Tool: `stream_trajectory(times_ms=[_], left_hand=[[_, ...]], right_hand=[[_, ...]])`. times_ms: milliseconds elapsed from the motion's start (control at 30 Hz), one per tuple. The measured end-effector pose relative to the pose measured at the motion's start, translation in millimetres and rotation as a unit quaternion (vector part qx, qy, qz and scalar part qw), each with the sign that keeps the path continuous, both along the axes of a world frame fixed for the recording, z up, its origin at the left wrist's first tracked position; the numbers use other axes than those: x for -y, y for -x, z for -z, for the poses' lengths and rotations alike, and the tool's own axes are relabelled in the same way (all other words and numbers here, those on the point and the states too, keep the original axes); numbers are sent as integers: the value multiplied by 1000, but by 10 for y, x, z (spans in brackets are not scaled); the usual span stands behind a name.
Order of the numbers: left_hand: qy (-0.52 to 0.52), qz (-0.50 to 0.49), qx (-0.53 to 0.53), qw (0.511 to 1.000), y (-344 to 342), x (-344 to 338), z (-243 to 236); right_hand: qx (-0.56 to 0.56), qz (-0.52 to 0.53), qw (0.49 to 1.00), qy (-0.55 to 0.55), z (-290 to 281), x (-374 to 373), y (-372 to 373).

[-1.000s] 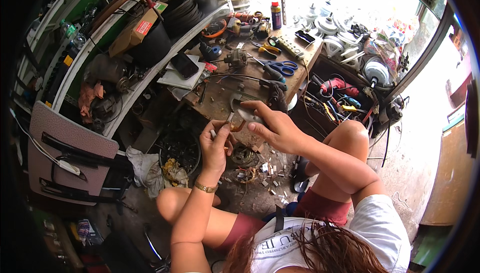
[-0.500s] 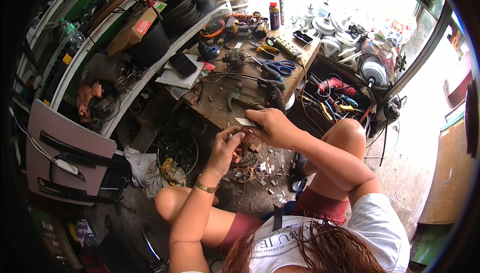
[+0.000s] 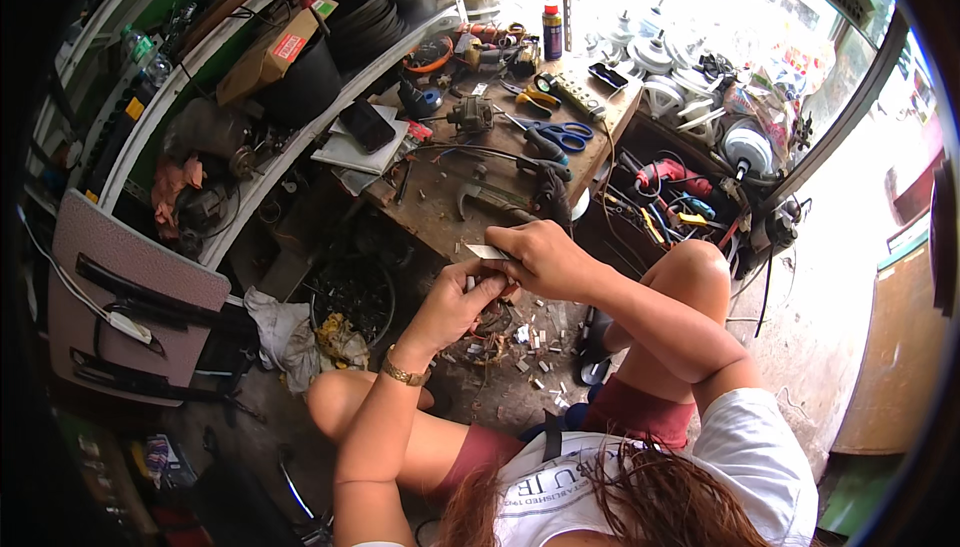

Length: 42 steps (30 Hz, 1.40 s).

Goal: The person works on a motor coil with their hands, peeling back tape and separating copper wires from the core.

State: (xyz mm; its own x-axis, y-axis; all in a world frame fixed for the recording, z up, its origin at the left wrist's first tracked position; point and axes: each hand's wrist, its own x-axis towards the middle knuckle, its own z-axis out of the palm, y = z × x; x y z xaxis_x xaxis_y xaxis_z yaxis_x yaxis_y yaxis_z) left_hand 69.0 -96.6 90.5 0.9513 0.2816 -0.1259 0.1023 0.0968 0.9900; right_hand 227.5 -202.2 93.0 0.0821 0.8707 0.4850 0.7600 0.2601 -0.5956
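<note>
My right hand (image 3: 550, 262) is closed round a knife, its short pale blade (image 3: 485, 251) jutting out to the left beyond the fingers. The handle is hidden in my grip. Right below the blade, my left hand (image 3: 450, 305) is pinched on something small that my fingers mostly cover. A bit of reddish brown (image 3: 512, 290) shows between the two hands, which touch or nearly touch. Beneath them, white scraps (image 3: 522, 335) and wire-like bits lie scattered on the floor.
Ahead stands a wooden workbench (image 3: 425, 217) with blue-handled scissors (image 3: 570, 134), yellow-handled pliers (image 3: 535, 97), a hammer (image 3: 480, 197), a small motor (image 3: 472, 117) and a black phone (image 3: 367, 127). A tool drawer (image 3: 655, 212) is at right, a bucket of dark bits (image 3: 355, 297) at left.
My left hand has turned and moved slightly up and right, closer under the blade. The copper-coloured thing seen below it earlier is now mostly hidden.
</note>
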Motion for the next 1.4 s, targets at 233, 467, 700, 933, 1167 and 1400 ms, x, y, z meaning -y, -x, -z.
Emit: stream_trajectory(times_ms=[233, 467, 700, 933, 1167, 1400], left_hand=[[-400, -23, 116, 909, -29, -74, -4], [-188, -95, 56, 976, 11, -61, 104], [54, -123, 25, 991, 32, -60, 58], [-3, -156, -25, 987, 44, -441, 438], [-350, 214, -183, 894, 259, -259, 2023], [-397, 392, -455, 694, 986, 325, 3873]], right_hand=[[-101, -23, 994, 26, -17, -3, 33], [-203, 8, 979, 36, 86, -50, -41], [-163, 13, 985, 55, 33, 5, -35], [-319, 97, 942, -41, 185, -32, -302], [-438, 110, 891, -37, -108, 173, -459], [-486, 175, 856, -34, -141, 426, -830]])
